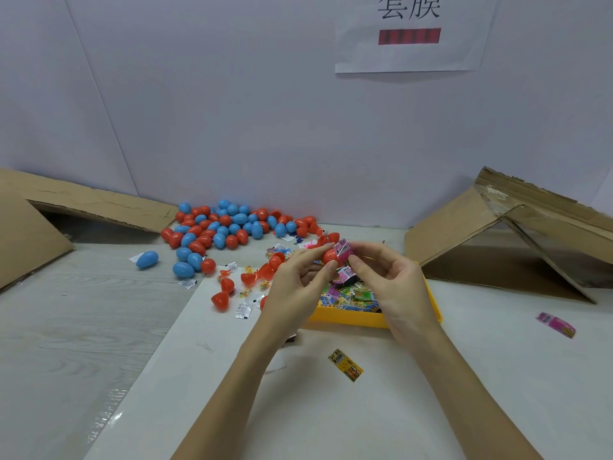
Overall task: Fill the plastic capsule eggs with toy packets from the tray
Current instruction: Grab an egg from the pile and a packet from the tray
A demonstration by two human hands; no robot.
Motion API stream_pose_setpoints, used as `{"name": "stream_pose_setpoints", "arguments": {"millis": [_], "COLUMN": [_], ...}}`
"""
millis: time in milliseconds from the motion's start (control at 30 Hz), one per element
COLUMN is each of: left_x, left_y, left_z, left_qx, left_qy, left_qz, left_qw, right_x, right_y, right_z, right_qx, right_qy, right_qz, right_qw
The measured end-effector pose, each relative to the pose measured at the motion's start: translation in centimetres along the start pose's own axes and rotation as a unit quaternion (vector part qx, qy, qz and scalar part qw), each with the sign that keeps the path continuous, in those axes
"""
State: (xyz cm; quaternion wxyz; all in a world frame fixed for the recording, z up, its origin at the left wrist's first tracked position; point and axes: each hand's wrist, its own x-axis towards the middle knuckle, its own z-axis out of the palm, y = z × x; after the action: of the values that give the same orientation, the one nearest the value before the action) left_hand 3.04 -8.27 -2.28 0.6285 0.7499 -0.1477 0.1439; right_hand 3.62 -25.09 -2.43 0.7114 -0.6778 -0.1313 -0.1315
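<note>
My left hand [300,283] holds a red egg half [330,256] above the yellow tray [348,318]. My right hand [388,277] pinches a pink toy packet [343,250] that sits in the mouth of that half. The tray holds several coloured packets [351,295], partly hidden by my hands. A heap of closed blue and red capsule eggs [225,225] lies at the back against the wall. Open red egg halves [229,287] and small clear packets are scattered left of the tray.
A yellow packet [345,365] lies on the white sheet near me, and a pink packet [555,324] lies at the right. Folded cardboard stands at the left [49,220] and right [504,237]. One blue egg [147,259] lies apart at the left.
</note>
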Motion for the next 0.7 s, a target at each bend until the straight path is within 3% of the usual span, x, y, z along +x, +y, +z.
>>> {"name": "stream_pose_setpoints", "arguments": {"millis": [467,700], "left_x": [-0.12,-0.23], "left_y": [-0.23,-0.56], "left_z": [0.02,0.56], "left_qx": [0.007,0.013], "left_qy": [-0.010,0.078], "left_qz": [0.027,0.065], "left_qw": [1.000,0.995], "right_x": [-0.28,-0.50], "right_y": [0.00,-0.17], "right_z": [0.29,0.67], "right_qx": [-0.046,-0.037], "right_qy": [-0.002,0.016], "right_qz": [0.004,0.028], "right_qw": [0.999,0.999]}}
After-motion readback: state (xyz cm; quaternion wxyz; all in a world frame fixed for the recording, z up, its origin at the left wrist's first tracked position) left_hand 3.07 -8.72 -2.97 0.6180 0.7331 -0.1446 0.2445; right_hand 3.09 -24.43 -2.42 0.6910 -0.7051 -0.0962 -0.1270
